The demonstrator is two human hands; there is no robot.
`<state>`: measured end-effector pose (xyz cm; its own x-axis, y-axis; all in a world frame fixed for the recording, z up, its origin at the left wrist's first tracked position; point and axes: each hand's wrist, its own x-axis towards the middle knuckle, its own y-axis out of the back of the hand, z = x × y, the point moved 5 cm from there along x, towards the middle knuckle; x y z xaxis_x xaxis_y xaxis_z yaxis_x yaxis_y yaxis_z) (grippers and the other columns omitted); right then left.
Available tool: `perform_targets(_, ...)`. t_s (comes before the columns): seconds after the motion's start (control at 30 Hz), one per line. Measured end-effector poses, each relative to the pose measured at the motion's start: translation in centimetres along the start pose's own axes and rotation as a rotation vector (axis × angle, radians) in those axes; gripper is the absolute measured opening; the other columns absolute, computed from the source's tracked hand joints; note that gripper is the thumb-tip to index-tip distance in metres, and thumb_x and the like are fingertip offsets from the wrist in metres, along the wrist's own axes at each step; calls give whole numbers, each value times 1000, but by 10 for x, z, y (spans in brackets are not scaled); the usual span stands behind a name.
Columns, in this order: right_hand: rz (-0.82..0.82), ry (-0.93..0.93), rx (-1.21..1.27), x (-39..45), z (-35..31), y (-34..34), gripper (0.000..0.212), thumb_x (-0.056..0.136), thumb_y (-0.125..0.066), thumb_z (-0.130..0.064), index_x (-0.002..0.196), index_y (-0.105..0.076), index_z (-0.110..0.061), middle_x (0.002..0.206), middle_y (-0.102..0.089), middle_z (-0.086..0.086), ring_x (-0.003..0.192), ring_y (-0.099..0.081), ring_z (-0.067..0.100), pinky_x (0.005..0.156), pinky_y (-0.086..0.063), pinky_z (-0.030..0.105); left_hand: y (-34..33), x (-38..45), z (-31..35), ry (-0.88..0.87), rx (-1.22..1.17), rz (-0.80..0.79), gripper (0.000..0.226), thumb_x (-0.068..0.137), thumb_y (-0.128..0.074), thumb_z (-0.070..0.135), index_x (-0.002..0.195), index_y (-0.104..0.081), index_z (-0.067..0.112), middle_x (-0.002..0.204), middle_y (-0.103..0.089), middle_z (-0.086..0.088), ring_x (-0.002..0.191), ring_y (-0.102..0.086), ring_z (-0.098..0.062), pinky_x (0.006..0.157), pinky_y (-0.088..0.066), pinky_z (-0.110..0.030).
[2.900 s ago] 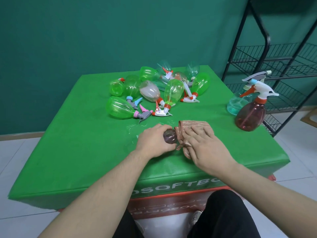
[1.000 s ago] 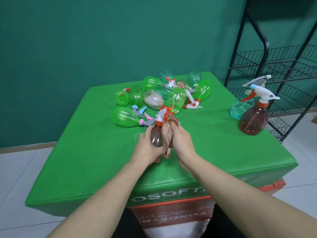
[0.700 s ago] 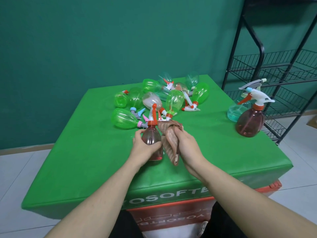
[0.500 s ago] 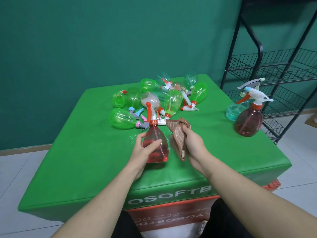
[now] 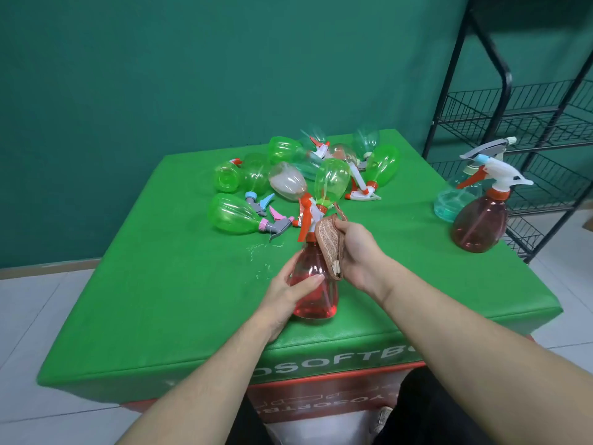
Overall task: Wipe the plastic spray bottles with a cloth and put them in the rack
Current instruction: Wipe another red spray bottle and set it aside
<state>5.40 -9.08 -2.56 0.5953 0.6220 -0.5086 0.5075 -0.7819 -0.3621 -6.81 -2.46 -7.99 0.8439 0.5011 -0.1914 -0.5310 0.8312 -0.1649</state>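
At frame centre, the red bottle (image 5: 315,284) is held upright, neck upward, by the left hand (image 5: 286,295). The cloth (image 5: 330,244), gripped in the right hand (image 5: 359,252), is pressed against its right shoulder; the rack (image 5: 526,123) stands far right.

A heap of lying green and clear plastic spray bottles (image 5: 288,181) blocks the far middle of the green padded table (image 5: 160,284). Two upright bottles, dark red (image 5: 479,226) and teal (image 5: 455,200), stand before the black wire rack (image 5: 529,123) at right. The table's left and near-right stretches lie bare.
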Motion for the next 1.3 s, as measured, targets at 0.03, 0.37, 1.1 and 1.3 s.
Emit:
perform_targets(0.03, -2, 6, -20, 0, 0, -1, 37, 109, -39, -27, 90, -64, -8, 81, -68, 9, 69, -62, 21, 79, -53, 37, -1, 0, 1, 0, 1, -5, 87, 59, -87, 42, 140, -56, 29, 124, -73, -1, 112, -70, -20, 93, -55, -34)
perform_targets(0.37, 41, 396, -730, -14, -3, 13, 36, 109, -38, -38, 117, -69, -21, 118, -70, 2, 110, -64, 20, 101, -46, 33, -2, -1, 0, 31, -17, -6, 64, 71, -82, 33, 131, -60, 33, 117, -75, 2, 108, -72, -20, 92, -55, -35)
perform_targets(1.1, -143, 729, -1000, -32, 25, -11, 51, 102, -36, -50, 144, -56, -28, 156, -44, -9, 145, -34, 4, 123, -19, 27, -2, 1, 2, 63, -115, 100, 44, 97, -51, 56, 136, -59, 38, 122, -74, 3, 111, -71, -20, 91, -58, -48)
perform_targets(1.3, -67, 747, -869, -24, 25, -6, 28, 108, -46, -21, 128, -64, -15, 126, -52, -12, 128, -46, 6, 107, -27, 7, -1, 5, -3, 57, -88, 230, 26, 100, -58, 39, 124, -63, 30, 104, -78, 3, 86, -75, -9, 69, -56, -26)
